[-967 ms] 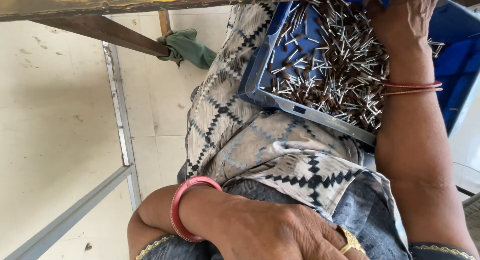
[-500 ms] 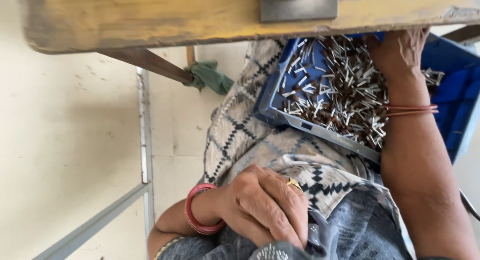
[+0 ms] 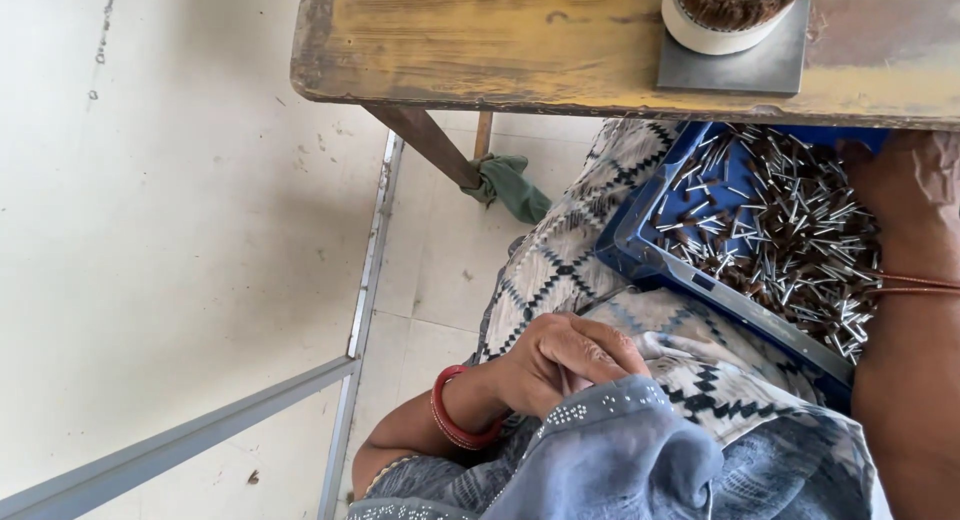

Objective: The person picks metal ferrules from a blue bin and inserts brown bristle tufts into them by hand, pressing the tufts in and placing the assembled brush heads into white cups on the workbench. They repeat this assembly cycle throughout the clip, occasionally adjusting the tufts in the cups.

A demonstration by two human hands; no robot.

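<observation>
A blue plastic tray (image 3: 640, 255) rests on my lap, holding a heap of small metal pins with dark ends (image 3: 790, 240). My right hand (image 3: 905, 175) lies in the tray's far corner among the pins, just under the table edge; its fingers are blurred and partly hidden. Thin bangles ring that wrist. My left hand (image 3: 560, 365), with a red bangle on its wrist, sits curled on the black-and-white patterned cloth over my lap, fingers closed. A fold of grey-blue beaded cloth (image 3: 620, 450) covers its lower edge. I cannot make out anything held in it.
A worn yellowish wooden table (image 3: 480, 50) spans the top. On it stands a grey metal plate (image 3: 735, 70) bearing a white round holder (image 3: 730, 10) full of brown pieces. A green rag (image 3: 510, 185) hangs by the table leg. Grey metal frame bars (image 3: 365, 280) cross the tiled floor.
The view has tilted up, bringing the table top and the round holder into sight. My left hand has slid up my lap and curled shut. My right hand stays in the tray.
</observation>
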